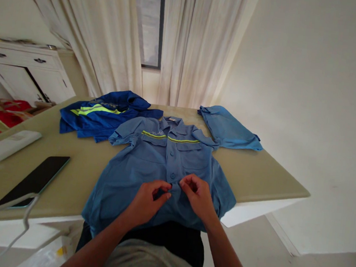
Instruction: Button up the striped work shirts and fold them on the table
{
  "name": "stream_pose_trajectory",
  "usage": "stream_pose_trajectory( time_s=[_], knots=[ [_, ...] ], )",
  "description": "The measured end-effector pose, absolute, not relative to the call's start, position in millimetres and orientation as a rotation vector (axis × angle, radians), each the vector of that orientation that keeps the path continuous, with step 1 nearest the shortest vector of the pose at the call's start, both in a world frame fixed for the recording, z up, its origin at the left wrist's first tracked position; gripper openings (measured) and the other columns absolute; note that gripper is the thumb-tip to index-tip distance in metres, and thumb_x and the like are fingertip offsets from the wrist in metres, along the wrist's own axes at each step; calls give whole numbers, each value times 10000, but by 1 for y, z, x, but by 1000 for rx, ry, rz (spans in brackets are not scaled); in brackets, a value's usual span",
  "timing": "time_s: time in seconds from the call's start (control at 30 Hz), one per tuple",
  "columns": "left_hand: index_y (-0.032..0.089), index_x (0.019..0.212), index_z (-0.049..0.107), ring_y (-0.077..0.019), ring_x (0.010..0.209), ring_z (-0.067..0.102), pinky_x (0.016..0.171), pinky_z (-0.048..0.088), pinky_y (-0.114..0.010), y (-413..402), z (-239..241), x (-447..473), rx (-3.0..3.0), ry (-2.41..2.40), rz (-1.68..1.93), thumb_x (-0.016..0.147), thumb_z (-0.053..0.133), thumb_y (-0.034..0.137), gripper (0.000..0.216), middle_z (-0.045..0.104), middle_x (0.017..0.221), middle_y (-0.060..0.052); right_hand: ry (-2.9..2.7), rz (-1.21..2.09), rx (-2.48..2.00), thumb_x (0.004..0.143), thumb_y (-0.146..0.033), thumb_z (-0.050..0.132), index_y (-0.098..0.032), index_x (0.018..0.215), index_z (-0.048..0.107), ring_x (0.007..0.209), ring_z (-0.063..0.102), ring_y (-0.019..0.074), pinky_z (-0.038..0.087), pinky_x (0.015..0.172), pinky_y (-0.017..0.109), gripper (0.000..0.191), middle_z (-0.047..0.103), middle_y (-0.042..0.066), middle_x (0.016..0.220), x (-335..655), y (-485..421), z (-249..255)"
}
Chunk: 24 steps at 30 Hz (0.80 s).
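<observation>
A blue-grey short-sleeved work shirt (pixel 150 156) lies front up, its collar pointing away from me and its lower part hanging over the table's near edge. Yellow reflective strips cross its chest, and buttons run down the front placket. Beside the placket, below the lowest visible button (pixel 173 176), my left hand (pixel 149 200) is curled with thumb and forefinger at the cloth. From the other side, my right hand (pixel 198 193) pinches the shirt front between thumb and forefinger. My fingers hide the exact bit of cloth or button between them.
The shirt rests on a greenish table (pixel 265 175). Behind it lie a dark blue garment (pixel 104 114) with a yellow band and a folded light blue garment (pixel 229 128). At left are a black phone (pixel 36 178), a white device (pixel 10 144) and a white cable (pixel 28 215).
</observation>
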<state>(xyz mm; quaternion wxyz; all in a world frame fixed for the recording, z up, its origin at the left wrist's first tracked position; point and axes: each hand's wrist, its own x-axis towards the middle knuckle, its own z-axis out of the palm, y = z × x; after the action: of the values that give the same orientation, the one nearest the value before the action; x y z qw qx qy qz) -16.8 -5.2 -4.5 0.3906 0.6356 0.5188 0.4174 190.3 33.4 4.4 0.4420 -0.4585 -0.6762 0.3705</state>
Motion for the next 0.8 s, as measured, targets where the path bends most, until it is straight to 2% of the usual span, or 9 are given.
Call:
stream_pose_trajectory(
  time_s=[0.1, 0.2, 0.3, 0.5, 0.67, 0.8],
  knots=[
    [182, 1068, 751, -125, 595, 502, 568, 391, -257, 0, -7, -19, 1544, 1393, 1110, 856, 722, 376, 289, 725, 873, -29, -1723, 981, -1090, 944, -415, 664, -202, 900, 714, 618, 588, 130, 457, 568, 234, 224, 671, -1, 719, 189, 26, 8],
    [189, 1100, 719, -114, 592, 465, 562, 365, -249, 3, -6, -18, 1561, 1366, 1092, 861, 720, 364, 296, 716, 883, -18, -1813, 914, -1049, 922, -370, 712, -219, 964, 732, 698, 647, 146, 495, 625, 244, 157, 713, 13, 807, 182, 21, 9],
    [196, 1093, 684, -118, 620, 487, 587, 381, -251, 1, -4, -16, 1551, 1351, 1106, 864, 718, 355, 281, 724, 931, -25, -1901, 792, -1023, 912, -289, 712, -224, 903, 738, 689, 642, 144, 495, 631, 249, 71, 702, 15, 802, 176, 20, 11],
    [195, 1059, 688, -115, 597, 469, 572, 361, -248, -1, -4, -17, 1555, 1338, 1102, 852, 728, 367, 273, 720, 922, -25, -1944, 812, -1074, 881, -192, 656, -209, 852, 705, 616, 624, 130, 477, 579, 229, 59, 683, -9, 712, 175, 19, 16],
    [198, 955, 726, -131, 602, 480, 572, 327, -257, -2, -3, -15, 1670, 1366, 1009, 901, 672, 410, 226, 647, 723, 15, -1973, 707, -1075, 877, -167, 625, -211, 866, 661, 640, 617, 135, 473, 600, 237, 58, 665, -4, 740, 177, 15, 18],
    [188, 812, 701, -132, 627, 486, 595, 323, -260, -3, 1, -10, 1752, 1366, 996, 926, 609, 349, 218, 619, 697, 18, -2083, 533, -1062, 888, -150, 613, -214, 900, 642, 708, 638, 149, 487, 666, 255, 72, 664, 13, 817, 178, 13, 13]
  ],
)
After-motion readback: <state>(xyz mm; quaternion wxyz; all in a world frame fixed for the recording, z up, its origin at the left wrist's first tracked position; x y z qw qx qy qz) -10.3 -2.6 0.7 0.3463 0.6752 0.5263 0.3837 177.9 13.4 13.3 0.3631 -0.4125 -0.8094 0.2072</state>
